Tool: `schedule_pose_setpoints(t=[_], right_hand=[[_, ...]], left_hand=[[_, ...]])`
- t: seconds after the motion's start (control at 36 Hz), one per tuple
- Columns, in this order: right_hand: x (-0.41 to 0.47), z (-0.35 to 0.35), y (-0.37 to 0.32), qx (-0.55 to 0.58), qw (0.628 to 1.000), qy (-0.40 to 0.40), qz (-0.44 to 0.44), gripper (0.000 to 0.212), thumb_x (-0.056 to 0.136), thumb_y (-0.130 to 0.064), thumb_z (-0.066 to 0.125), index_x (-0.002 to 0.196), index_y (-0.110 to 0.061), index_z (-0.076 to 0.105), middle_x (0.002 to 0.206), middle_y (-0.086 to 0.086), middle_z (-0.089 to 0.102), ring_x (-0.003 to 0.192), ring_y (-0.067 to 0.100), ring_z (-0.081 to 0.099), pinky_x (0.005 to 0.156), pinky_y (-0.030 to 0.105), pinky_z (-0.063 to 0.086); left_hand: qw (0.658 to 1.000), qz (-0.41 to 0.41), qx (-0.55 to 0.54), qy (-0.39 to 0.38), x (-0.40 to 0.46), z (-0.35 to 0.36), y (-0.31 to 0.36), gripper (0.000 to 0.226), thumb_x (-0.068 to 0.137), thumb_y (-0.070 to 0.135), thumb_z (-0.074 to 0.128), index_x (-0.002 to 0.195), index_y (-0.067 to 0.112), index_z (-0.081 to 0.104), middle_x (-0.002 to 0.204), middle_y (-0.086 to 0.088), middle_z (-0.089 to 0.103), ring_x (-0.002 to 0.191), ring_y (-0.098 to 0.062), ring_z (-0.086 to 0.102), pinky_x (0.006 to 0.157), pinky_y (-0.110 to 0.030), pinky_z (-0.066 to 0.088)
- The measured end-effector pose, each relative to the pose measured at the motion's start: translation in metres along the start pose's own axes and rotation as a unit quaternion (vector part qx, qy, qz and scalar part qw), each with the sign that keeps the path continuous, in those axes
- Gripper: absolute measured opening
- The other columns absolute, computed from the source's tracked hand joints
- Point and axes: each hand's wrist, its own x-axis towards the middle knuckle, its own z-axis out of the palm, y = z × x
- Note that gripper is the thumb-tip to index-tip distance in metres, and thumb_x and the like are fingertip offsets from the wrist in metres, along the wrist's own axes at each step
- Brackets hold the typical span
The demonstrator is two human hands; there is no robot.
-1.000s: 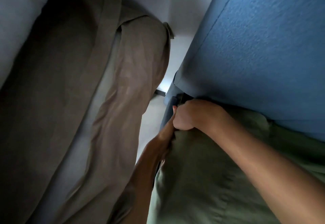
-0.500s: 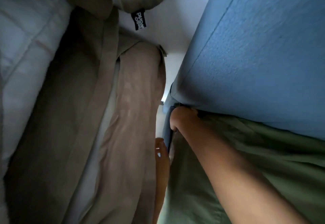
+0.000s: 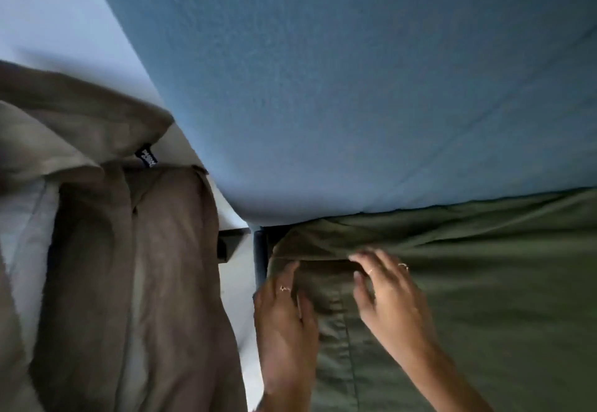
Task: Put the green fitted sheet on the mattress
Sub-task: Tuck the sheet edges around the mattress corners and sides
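Both hands are at the corner of the sheet (image 3: 468,298), which lies stretched over the mattress top and meets the blue headboard (image 3: 339,88) just beyond the fingertips. The left hand (image 3: 284,308) lies with straight fingers flat along the corner edge, gripping nothing; the right hand (image 3: 384,289) has its fingers spread and relaxed, touching a raised fold of green cloth just ahead of them. The step looks like smoothing and seating this corner. To do it well, I would press the left palm down the side so the hem slides under the mattress edge, while the right hand sweeps the fold away from the left hand, toward the open bed, to take out the slack. Whether the hem is fully under cannot be told from here. Beside the left hand, across a narrow gap, hangs brown bedding (image 3: 145,282); keep it from catching
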Motion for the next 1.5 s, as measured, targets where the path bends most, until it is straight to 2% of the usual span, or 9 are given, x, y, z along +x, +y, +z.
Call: schedule_pose_setpoints(t=[0.17, 0.36, 0.56, 0.72, 0.89, 1.06, 1.17, 1.28, 1.5], right_hand=[[-0.008, -0.04, 0.073, -0.034, 0.97, 0.059, 0.234, 0.012, 0.088, -0.017, 0.061, 0.097, -0.016, 0.069, 0.091, 0.007, 0.069, 0.079, 0.032, 0.066, 0.062, 0.036, 0.049], [-0.023, -0.038, 0.084, -0.027, 0.969, 0.002, 0.244, 0.018, 0.092, -0.02, 0.049, 0.099, -0.017, 0.066, 0.108, 0.005, 0.061, 0.091, 0.032, 0.064, 0.073, 0.037, 0.051], [-0.024, -0.048, 0.094, -0.065, 0.971, -0.004, 0.23, 0.033, 0.092, -0.02, 0.048, 0.124, -0.018, 0.057, 0.124, 0.003, 0.054, 0.107, 0.029, 0.056, 0.082, 0.036, 0.048], [0.011, -0.059, 0.097, -0.08, 0.967, 0.056, 0.235, 0.032, 0.094, -0.018, 0.049, 0.125, -0.014, 0.056, 0.121, 0.009, 0.056, 0.106, 0.031, 0.057, 0.077, 0.037, 0.049], [0.047, -0.042, 0.1, -0.082, 0.969, -0.074, 0.221, 0.054, 0.094, -0.032, 0.057, 0.143, -0.025, 0.036, 0.13, 0.004, 0.054, 0.118, 0.028, 0.055, 0.088, 0.037, 0.047], [0.057, -0.029, 0.107, -0.124, 0.981, 0.009, 0.151, 0.022, 0.092, -0.023, 0.056, 0.114, -0.02, 0.057, 0.108, 0.005, 0.058, 0.096, 0.029, 0.059, 0.068, 0.037, 0.051], [0.048, -0.017, 0.116, -0.119, 0.985, 0.097, 0.076, 0.01, 0.075, -0.01, 0.066, 0.083, -0.011, 0.06, 0.092, 0.007, 0.057, 0.08, 0.028, 0.057, 0.068, 0.036, 0.051], [0.043, -0.016, 0.126, -0.049, 0.994, 0.036, 0.092, 0.005, 0.08, -0.011, 0.057, 0.083, -0.007, 0.057, 0.09, 0.01, 0.058, 0.082, 0.031, 0.057, 0.068, 0.037, 0.049], [0.062, -0.031, 0.13, -0.033, 0.98, -0.155, 0.123, 0.058, 0.086, -0.051, 0.061, 0.133, -0.023, 0.045, 0.119, 0.005, 0.062, 0.112, 0.028, 0.056, 0.091, 0.037, 0.048]], left_hand=[[0.988, 0.087, 0.105, -0.072, 0.012, 0.009, 0.056, 0.03, 0.093, 0.031, 0.048, 0.121, 0.036, 0.06, 0.106, 0.001, 0.07, 0.1, -0.023, 0.065, 0.084, -0.037, 0.053], [0.888, 0.19, 0.364, -0.206, 0.05, 0.016, 0.072, 0.049, 0.1, 0.04, 0.038, 0.147, 0.038, 0.025, 0.132, -0.006, 0.055, 0.114, -0.031, 0.057, 0.089, -0.04, 0.048], [0.846, 0.237, 0.425, -0.218, 0.063, 0.036, 0.083, 0.038, 0.103, 0.032, 0.032, 0.14, 0.024, 0.038, 0.125, -0.01, 0.058, 0.11, -0.031, 0.059, 0.087, -0.041, 0.049], [0.975, 0.184, 0.085, -0.093, 0.051, 0.041, 0.063, 0.017, 0.096, 0.027, 0.047, 0.109, 0.019, 0.054, 0.079, -0.014, 0.068, 0.073, -0.034, 0.067, 0.068, -0.045, 0.055], [0.98, 0.089, -0.172, -0.046, 0.037, 0.048, 0.066, 0.007, 0.095, 0.01, 0.054, 0.098, 0.015, 0.057, 0.076, -0.001, 0.07, 0.07, -0.007, 0.07, 0.074, -0.035, 0.058], [0.976, 0.212, -0.034, -0.024, 0.032, 0.045, 0.06, 0.013, 0.093, 0.008, 0.057, 0.103, 0.006, 0.065, 0.081, -0.002, 0.07, 0.067, -0.009, 0.065, 0.067, 0.006, 0.037], [0.932, 0.341, 0.116, 0.043, 0.038, 0.046, 0.042, 0.022, 0.091, 0.015, 0.062, 0.111, 0.008, 0.069, 0.085, -0.008, 0.065, 0.073, -0.017, 0.057, 0.072, -0.021, 0.043], [0.908, 0.383, 0.17, 0.007, 0.048, 0.049, 0.03, 0.027, 0.093, 0.025, 0.05, 0.101, 0.009, 0.071, 0.091, -0.008, 0.061, 0.079, -0.025, 0.054, 0.072, -0.039, 0.049], [0.928, 0.305, 0.208, -0.055, 0.056, 0.051, 0.043, 0.026, 0.089, 0.028, 0.058, 0.107, 0.012, 0.066, 0.096, -0.006, 0.067, 0.081, -0.025, 0.067, 0.062, -0.032, 0.056]])
